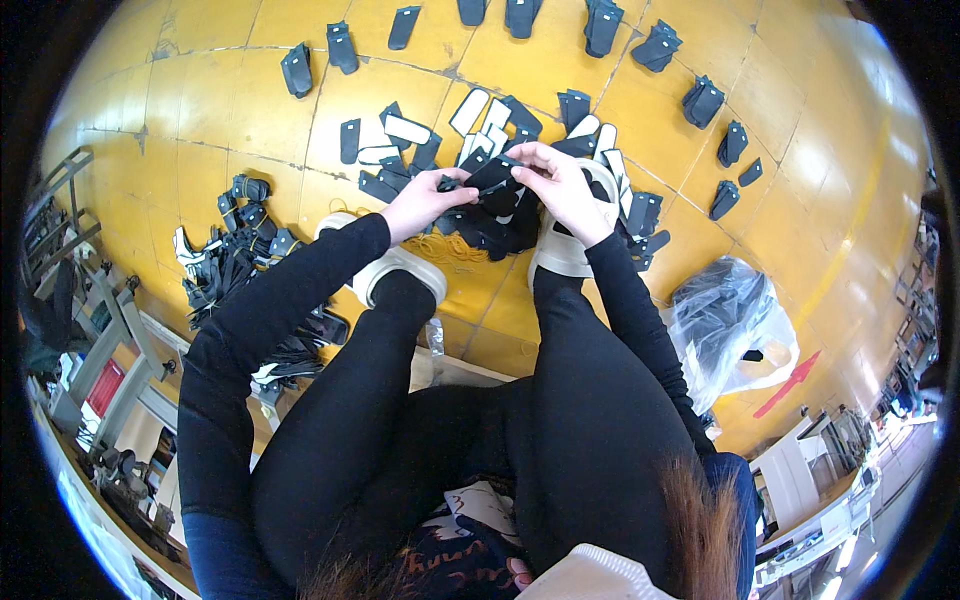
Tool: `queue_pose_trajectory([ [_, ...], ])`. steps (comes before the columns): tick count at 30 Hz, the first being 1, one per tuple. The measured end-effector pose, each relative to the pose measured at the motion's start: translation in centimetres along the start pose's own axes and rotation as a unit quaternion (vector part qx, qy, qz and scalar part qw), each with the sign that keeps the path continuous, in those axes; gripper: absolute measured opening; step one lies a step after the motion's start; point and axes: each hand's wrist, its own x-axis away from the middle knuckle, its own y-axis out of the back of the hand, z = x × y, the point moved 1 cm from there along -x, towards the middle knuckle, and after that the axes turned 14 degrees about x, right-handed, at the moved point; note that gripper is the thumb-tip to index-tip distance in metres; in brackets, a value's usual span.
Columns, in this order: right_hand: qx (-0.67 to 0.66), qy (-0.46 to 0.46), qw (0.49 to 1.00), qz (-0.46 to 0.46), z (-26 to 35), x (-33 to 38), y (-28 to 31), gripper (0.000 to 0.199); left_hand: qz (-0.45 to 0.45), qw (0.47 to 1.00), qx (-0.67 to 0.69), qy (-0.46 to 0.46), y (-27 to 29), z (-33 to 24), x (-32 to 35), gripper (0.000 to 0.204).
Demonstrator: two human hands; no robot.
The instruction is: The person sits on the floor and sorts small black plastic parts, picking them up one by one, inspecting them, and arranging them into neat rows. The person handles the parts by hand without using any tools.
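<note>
- Far left: rack (pixel 60 215) and grey frame (pixel 115 340), bent by the fisheye and cut by the dark rim; details unreadable
- Black strap pile (pixel 225 265) on the yellow floor (pixel 200 110), left of the knees; pieces tangled, can't separate them; lower part runs behind the left sleeve
- Left hand (pixel 420 203) reaches forward, fingers curled together, tips pinching a small black piece (pixel 447 183); the piece is mostly covered by the fingers, shape unclear
- Left sandal (pixel 395 265), white; only sole edge and toe show, rest under the leg
- Held black part (pixel 492 178) sits between the two hands, above the heap, in front of the feet; its near end blends into the black pieces below
- Heap (pixel 495 225) of black pieces directly under the hands; black on black, outlines lost
- White and black flat cutouts (pixel 470 110) spread on the floor just beyond the hands
- Right hand (pixel 560 185) grips the held part's right end, thumb and fingers pressed on it; fingertips partly hidden behind the part
- Right sandal (pixel 565 250) mostly covered by the right wrist
- Small black stacks (pixel 655 45) in a row along the top; top ones clipped by the rim
- Clear bag (pixel 730 320) right of the knee, dark pieces inside, blurred by the plastic
- Red arrow (pixel 790 383) on the floor beside the bag
</note>
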Motion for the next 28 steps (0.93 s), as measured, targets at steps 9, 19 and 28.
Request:
queue_pose_trajectory([
  [9, 0.037, -0.012, 0.999, 0.026, 0.0, -0.3, -0.6, 0.030, -0.026, 0.999, 0.034, 0.008, 0.4, 1.3, 0.0, 0.021],
  [19, 0.072, -0.019, 0.996, -0.039, 0.5, 0.3, -3.3, 0.031, -0.060, 0.998, -0.002, 0.028, 0.8, 1.8, 0.3, 0.019],
  [28, 0.190, -0.013, 0.978, -0.080, -1.0, -0.3, -1.1, 0.030, -0.133, 0.986, 0.071, 0.065, 3.7, 4.2, -0.9, 0.049],
])
